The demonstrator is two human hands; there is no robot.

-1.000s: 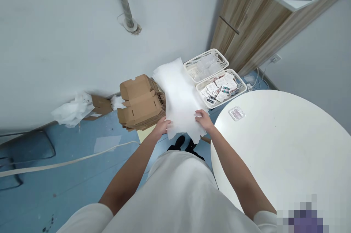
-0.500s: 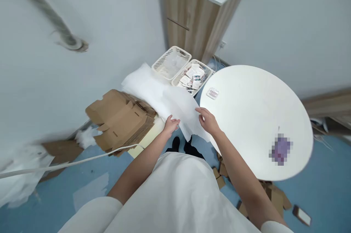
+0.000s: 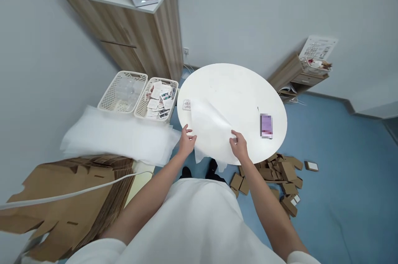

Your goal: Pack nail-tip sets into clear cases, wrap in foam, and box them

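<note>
A thin, translucent white foam sheet (image 3: 209,125) spans the gap between my hands over the near left part of the round white table (image 3: 248,90). Its lower edge hangs past the table's rim. At the sheet's left edge, my left hand (image 3: 186,144) has thumb and fingers curled on it. My right hand (image 3: 239,148) pinches the right edge. Just beyond the sheet's far left corner lies a small clear plastic case (image 3: 186,105). To the left is a stack of similar foam sheets (image 3: 118,133).
Two white baskets, one with clear plastic (image 3: 105,98) and one with cards (image 3: 139,108), stand behind the foam stack. Flattened cardboard boxes (image 3: 68,193) lie front left, crossed by a white cable (image 3: 77,191). Small brown boxes (image 3: 286,170) litter the floor. A blurred purple item (image 3: 266,125) rests on the table.
The view has turned right. Both hands have carried the foam sheet from the stack at the left to over the table, where it now lies flatter.
</note>
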